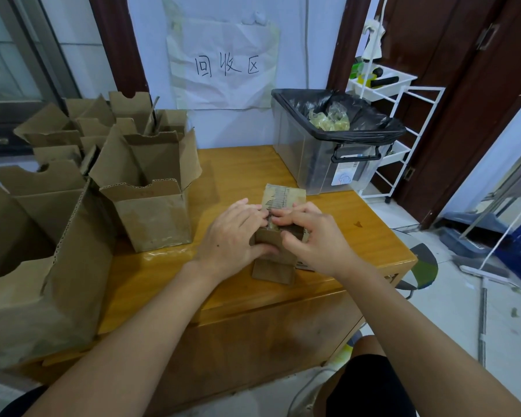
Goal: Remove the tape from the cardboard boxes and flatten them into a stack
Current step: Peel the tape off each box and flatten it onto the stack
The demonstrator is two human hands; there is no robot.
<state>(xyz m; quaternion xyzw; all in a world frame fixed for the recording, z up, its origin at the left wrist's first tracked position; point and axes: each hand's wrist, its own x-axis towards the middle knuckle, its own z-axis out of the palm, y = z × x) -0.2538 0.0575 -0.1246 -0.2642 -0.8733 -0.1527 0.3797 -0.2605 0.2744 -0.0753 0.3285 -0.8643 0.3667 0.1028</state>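
One small cardboard box (278,248), corrugated brown, stands on the wooden table (241,176) at centre, just right of the middle. Both hands are on it. Left hand (230,236) wraps the box's left side, thumb curled across the front face, fingertips up at the top seam. Right hand (310,233) has its fingers curled onto the top edge, picking at the seam; whether it has tape pinched, cannot tell. One raised flap (283,197) at 12 o'clock from the hands, yellowed glossy tape residue and torn paper on it.

Open boxes (151,188) cluster at 9 to 10 o'clock, at least seven, exact count unclear; flaps up, wavy cut edges, scuffed.

One clear plastic bin (322,164) at 1 o'clock, black bag liner, crumpled yellowish tape wad (330,120) inside. One creased paper sign (226,64) on the wall at 12 o'clock.
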